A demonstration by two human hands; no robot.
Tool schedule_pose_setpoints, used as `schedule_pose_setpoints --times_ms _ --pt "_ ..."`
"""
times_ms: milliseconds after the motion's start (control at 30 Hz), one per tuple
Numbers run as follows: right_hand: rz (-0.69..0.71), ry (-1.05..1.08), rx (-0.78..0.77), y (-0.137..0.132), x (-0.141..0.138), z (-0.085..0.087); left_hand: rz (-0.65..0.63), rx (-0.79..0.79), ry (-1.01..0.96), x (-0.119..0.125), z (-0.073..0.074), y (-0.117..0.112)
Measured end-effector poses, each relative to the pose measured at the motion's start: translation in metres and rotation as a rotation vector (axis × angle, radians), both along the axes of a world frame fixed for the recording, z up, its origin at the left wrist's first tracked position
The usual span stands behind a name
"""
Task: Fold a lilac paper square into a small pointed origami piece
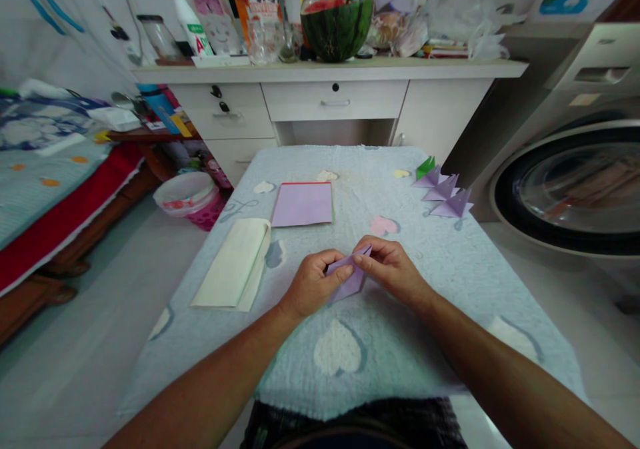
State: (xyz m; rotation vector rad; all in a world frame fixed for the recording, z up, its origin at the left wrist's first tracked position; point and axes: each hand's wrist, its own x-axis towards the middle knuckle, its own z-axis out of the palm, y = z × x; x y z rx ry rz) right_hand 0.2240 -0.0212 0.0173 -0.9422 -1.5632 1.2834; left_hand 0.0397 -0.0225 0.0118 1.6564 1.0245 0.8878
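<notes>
Between my two hands is a partly folded piece of purple origami paper (347,290), held just above the cloth-covered table. My left hand (316,277) pinches its left side between thumb and fingers. At its upper right corner, my right hand (393,266) grips the paper, thumb in front and fingers behind. A stack of square purple paper (303,204), with red and green edges showing, lies beyond my left hand. Several folded purple paper pieces (451,199) stand in a row at the far right, with a green folded piece (426,166) at their back end.
A folded cream sheet (233,262) lies at the table's left. The tablecloth (337,349) has heart prints. Behind stands a white drawer desk (333,99) bearing half a watermelon (337,30), bottles and bags. A washing machine (575,136) is at right, a pink bin (193,196) and bed at left.
</notes>
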Motion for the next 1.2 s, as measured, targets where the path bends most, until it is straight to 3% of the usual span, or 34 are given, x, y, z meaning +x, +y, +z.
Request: schedule_pose_setpoints --times_ms 200,400,800,1200 --pt "-0.072 -0.019 0.066 -0.0007 -0.0005 0.0035 0.022 0.055 0.067 -0.0008 0.0005 -0.0014" --pt "-0.096 -0.035 0.023 -0.0014 -0.0006 0.0002 0.023 0.097 0.055 -0.0008 0.0002 -0.0014" --pt "0.006 0.04 -0.098 0.0014 -0.0017 0.0002 0.078 0.039 -0.03 -0.0004 -0.0068 0.0007" --pt "-0.049 0.046 -0.121 0.0033 -0.0033 -0.002 0.108 -0.01 -0.063 0.001 -0.0051 0.0042"
